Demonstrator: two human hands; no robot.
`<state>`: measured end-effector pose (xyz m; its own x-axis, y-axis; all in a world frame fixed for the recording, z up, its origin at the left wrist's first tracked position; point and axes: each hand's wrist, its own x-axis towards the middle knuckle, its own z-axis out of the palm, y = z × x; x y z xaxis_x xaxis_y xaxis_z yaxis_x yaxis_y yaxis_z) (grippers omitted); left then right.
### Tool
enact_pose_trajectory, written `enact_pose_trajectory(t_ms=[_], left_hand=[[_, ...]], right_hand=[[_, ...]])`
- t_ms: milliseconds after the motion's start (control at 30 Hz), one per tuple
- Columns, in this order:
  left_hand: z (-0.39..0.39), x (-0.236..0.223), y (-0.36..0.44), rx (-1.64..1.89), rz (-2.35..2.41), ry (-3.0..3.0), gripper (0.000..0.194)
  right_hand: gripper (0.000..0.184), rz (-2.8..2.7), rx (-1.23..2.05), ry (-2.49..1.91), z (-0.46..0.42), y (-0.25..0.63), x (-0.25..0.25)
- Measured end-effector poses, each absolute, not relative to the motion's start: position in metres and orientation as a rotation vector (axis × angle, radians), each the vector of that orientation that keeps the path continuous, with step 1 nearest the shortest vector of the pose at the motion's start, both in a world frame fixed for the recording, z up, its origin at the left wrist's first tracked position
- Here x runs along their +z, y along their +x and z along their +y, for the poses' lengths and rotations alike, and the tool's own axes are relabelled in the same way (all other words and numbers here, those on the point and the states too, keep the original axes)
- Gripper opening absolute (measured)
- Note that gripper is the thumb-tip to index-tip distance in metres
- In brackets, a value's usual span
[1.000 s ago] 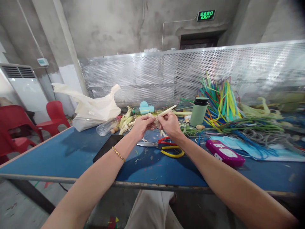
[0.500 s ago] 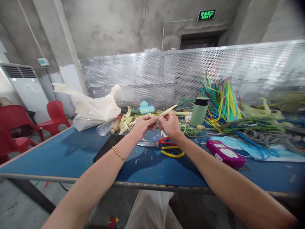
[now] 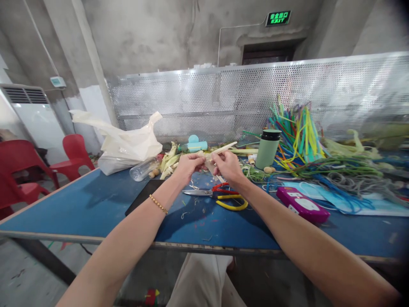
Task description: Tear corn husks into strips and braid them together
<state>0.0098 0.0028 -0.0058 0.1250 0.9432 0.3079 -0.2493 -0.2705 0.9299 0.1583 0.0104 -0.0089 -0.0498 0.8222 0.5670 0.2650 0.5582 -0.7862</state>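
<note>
Below the fingertips, a matte blue tabletop point(image 3: 96, 204) runs toward the person to a straight, worn near edge point(image 3: 211, 246), with small pale scraps scattered along the way. Past the fingers, a silver perforated metal panel point(image 3: 179, 100) stands upright and bounds the far side. A glossy black flat slab point(image 3: 142, 198) lies left of and nearer than the fingers, partly behind the left forearm.

Just below the fingers rest silver-bladed scissors point(image 3: 198, 193), with red and yellow handle parts reaching under the right wrist. Left of the fingers sit crinkled yellow-green husks point(image 3: 170, 161), a clear plastic bottle point(image 3: 140, 172) on its side and a crumpled white plastic bag point(image 3: 128, 147). To their right stands a pale green cylindrical flask point(image 3: 267, 152) with a black collar; farther right is a bundle of thin multicoloured strips point(image 3: 302, 132).

The flat cream fibrous strip point(image 3: 226, 147) is at the fingers, slanting up to the right. The right hand point(image 3: 229, 165) pinches it between thumb and fingers. The left hand point(image 3: 188, 166) has its thumb and fingers closed together around pale material between the hands; whether this is the same piece cannot be told. Both forearms stretch forward and converge, palms inward.
</note>
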Motion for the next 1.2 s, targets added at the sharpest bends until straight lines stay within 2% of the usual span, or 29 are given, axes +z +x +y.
enact_pose_trajectory(t_ms=[167,400,600,1000,1200], left_hand=[[0.006,-0.009,0.008,1.415,0.794,1.352,0.013],[0.012,-0.010,0.005,1.415,0.812,1.327,0.010],[0.019,-0.001,-0.011,1.509,0.685,1.248,0.012],[0.015,-0.034,0.025,1.271,0.844,1.141,0.011],[0.014,-0.036,0.025,1.238,0.821,1.189,0.009]], right_hand=[[0.027,-1.675,0.548,-0.985,0.008,0.160,-0.007],[0.016,-1.806,0.491,-1.064,0.006,0.165,-0.005],[0.017,-1.524,0.418,-1.048,0.024,0.183,0.002],[0.020,-1.470,0.376,-1.034,0.028,0.185,0.001],[0.018,-1.436,0.354,-0.987,0.027,0.190,0.008]])
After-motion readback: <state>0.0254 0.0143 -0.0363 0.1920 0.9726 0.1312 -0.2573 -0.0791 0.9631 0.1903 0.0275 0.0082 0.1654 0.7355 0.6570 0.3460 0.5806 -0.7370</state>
